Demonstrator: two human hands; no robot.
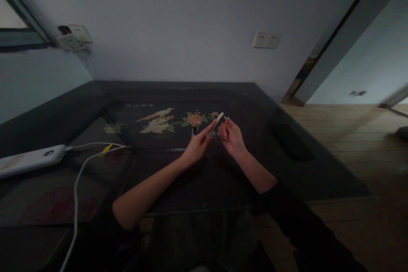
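My left hand [198,144] and my right hand [232,137] meet above the dark glass table top [165,187]. Between them is a small white slim object [218,120], tilted up to the right. The left hand's fingers pinch its lower end, where a small metal part shows. The right hand's fingertips touch its upper end, fingers curled. What the object is cannot be made out in the dim light. Under the hands the table shows a bird and flower picture [165,121].
A white power bank [30,159] lies at the left edge with white cables [76,187] running toward me. A dark flat object [291,140] rests on the table's right side. Wall sockets [266,40] sit behind; wooden floor [357,136] lies to the right.
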